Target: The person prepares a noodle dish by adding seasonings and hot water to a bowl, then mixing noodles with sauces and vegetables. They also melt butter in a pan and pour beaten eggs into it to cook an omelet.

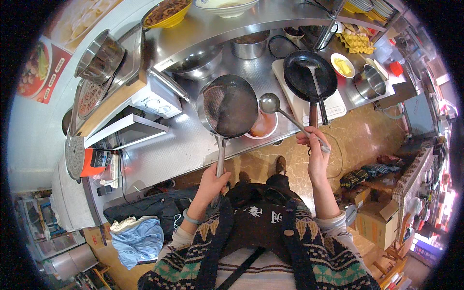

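My left hand [213, 183] grips the metal handle of a deep pan [235, 105] over the steel counter. The pan's inside looks dark, and I cannot tell how much is in it. My right hand [316, 150] holds the long handle of a metal ladle [270, 103], whose bowl hangs just right of the pan. Below them a white bowl [276, 125] with orange-brown contents sits near the counter edge, partly hidden by the pan. Right of the ladle, a black frying pan [297, 81] with a slotted turner [314, 78] in it rests on a white induction cooker [339, 108].
Behind stand a steel pot [250, 49] and a large steel basin [199, 67]. Farther right are a bowl of yellow pieces [342, 65], a steel container [370, 83] and egg trays [357, 43]. A white appliance [156, 98] stands left. A raised shelf [232, 23] overhangs the back.
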`<control>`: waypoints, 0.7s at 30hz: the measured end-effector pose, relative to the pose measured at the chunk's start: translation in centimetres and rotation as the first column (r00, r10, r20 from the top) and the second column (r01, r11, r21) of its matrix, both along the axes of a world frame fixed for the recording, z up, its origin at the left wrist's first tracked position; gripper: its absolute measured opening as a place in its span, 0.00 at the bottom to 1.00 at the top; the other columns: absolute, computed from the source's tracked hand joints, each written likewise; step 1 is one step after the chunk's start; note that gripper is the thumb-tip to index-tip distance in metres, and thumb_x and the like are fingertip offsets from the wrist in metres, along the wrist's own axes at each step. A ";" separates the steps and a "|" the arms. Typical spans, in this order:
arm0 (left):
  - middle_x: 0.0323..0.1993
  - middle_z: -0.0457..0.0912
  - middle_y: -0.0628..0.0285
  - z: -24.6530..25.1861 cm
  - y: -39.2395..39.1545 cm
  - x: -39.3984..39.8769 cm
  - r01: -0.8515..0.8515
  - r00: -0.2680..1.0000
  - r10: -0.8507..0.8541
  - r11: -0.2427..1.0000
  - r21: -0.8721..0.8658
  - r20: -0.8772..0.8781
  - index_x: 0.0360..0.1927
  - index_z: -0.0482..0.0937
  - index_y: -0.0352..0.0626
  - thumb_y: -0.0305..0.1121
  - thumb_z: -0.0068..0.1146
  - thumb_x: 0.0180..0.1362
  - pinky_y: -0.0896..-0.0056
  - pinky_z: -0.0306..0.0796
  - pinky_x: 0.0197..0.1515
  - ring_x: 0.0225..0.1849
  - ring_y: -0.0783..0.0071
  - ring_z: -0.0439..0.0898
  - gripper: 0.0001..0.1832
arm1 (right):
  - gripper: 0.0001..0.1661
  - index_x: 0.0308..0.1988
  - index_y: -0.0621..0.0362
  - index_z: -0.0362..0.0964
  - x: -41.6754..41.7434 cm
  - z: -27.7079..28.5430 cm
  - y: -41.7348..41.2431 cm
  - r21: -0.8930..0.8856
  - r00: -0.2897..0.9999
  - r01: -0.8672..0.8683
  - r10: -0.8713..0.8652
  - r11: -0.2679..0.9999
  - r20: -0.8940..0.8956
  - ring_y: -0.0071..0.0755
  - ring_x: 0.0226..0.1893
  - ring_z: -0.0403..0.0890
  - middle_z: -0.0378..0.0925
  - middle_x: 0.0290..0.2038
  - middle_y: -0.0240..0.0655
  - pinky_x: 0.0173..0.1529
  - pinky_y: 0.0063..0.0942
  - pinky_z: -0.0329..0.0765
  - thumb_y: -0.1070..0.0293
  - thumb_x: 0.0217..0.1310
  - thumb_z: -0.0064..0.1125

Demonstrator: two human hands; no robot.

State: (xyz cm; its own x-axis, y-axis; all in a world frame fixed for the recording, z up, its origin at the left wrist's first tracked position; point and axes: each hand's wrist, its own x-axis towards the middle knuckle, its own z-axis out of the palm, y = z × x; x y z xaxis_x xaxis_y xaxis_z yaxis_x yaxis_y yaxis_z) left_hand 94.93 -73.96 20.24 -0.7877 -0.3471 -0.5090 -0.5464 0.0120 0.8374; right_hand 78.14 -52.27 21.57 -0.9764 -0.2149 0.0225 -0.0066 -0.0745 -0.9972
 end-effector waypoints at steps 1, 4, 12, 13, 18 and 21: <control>0.12 0.65 0.67 -0.1 0.0 0.1 0.008 1.000 -0.008 1.000 -0.010 -0.003 0.25 0.64 0.40 0.28 0.51 0.49 0.78 0.60 0.13 0.09 0.81 0.65 0.08 | 0.15 0.40 0.66 0.68 0.0 0.0 0.0 0.008 1.000 0.003 -0.003 1.000 -0.002 0.24 0.29 0.73 0.75 0.28 0.37 0.37 0.21 0.69 0.65 0.60 0.41; 0.12 0.65 0.66 0.2 0.1 -0.2 0.029 1.000 -0.028 0.998 -0.052 0.009 0.25 0.64 0.39 0.28 0.51 0.49 0.77 0.60 0.13 0.09 0.80 0.65 0.08 | 0.15 0.40 0.66 0.68 0.0 0.2 0.1 0.014 1.000 -0.001 0.001 1.000 -0.008 0.24 0.29 0.73 0.75 0.28 0.37 0.37 0.21 0.69 0.66 0.60 0.41; 0.11 0.67 0.65 -1.3 -0.3 0.3 0.010 0.999 -0.013 0.997 -0.077 -0.031 0.25 0.65 0.38 0.28 0.51 0.49 0.76 0.61 0.13 0.10 0.79 0.67 0.08 | 0.15 0.40 0.66 0.68 0.0 0.3 0.0 0.011 1.000 -0.002 0.002 1.000 -0.017 0.25 0.29 0.73 0.75 0.28 0.38 0.37 0.22 0.69 0.66 0.60 0.40; 0.11 0.67 0.65 -1.6 -0.4 0.4 0.013 0.999 -0.016 0.996 -0.091 -0.030 0.25 0.65 0.38 0.28 0.51 0.49 0.76 0.61 0.13 0.10 0.78 0.67 0.08 | 0.15 0.40 0.66 0.68 0.1 0.3 0.0 0.015 1.000 -0.003 0.003 1.000 -0.021 0.25 0.29 0.73 0.75 0.28 0.38 0.37 0.22 0.69 0.66 0.60 0.40; 0.10 0.67 0.65 -1.6 -0.4 0.3 0.017 0.999 -0.020 0.993 -0.117 -0.029 0.25 0.64 0.38 0.29 0.51 0.49 0.75 0.61 0.14 0.09 0.78 0.67 0.08 | 0.14 0.40 0.65 0.68 0.1 0.4 -0.2 0.013 1.000 0.000 0.000 1.000 -0.028 0.26 0.28 0.74 0.75 0.28 0.38 0.37 0.22 0.70 0.67 0.60 0.41; 0.10 0.67 0.64 -1.4 -0.3 0.2 0.018 0.999 -0.023 0.991 -0.132 -0.038 0.25 0.64 0.38 0.30 0.51 0.49 0.75 0.62 0.14 0.10 0.78 0.68 0.09 | 0.15 0.40 0.66 0.67 0.0 0.3 -0.3 0.005 1.000 -0.002 0.002 1.000 -0.027 0.25 0.29 0.73 0.75 0.29 0.38 0.37 0.21 0.70 0.67 0.60 0.39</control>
State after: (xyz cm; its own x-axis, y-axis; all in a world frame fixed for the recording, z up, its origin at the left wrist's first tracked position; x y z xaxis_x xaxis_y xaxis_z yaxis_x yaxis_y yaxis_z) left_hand 95.14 -74.29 18.86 -0.8139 -0.3928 -0.4282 -0.5115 0.1347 0.8487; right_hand 78.11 -52.61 21.87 -0.9751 -0.2168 0.0473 -0.0330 -0.0695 -0.9970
